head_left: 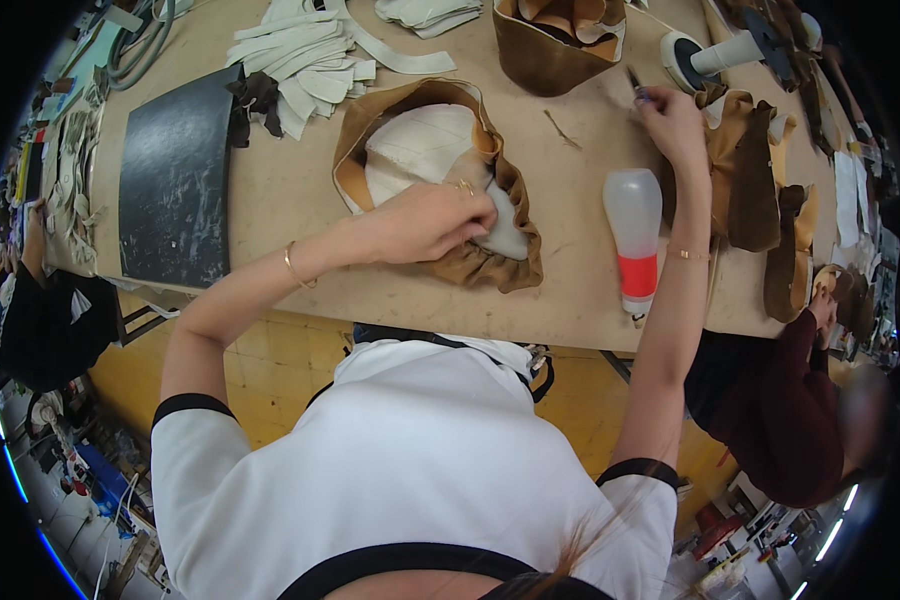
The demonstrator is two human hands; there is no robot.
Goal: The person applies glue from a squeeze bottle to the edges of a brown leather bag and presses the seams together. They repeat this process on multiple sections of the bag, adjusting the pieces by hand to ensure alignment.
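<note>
A gathered brown leather piece [530,245] with a white inner panel [425,140] lies in front of me, its opening facing up. My left hand [440,222] reaches across it with curled fingers, closed at the ruffled edge beside the white panel; the fingertips are partly hidden. Farther right, my right hand [673,120] is raised over the table, its fingers closed round a thin tool [634,78] with a dark tip. The kind of tool is too small to make out. Below that hand lies a translucent squeeze bottle [633,205] with a red band.
Behind the leather piece lie white strips [310,60] and another brown leather piece [555,55]. A dark board [175,180] is at left. At right are a thread spool [725,55] and brown leather parts [750,180]. People work on both sides, one in a maroon sleeve [795,400].
</note>
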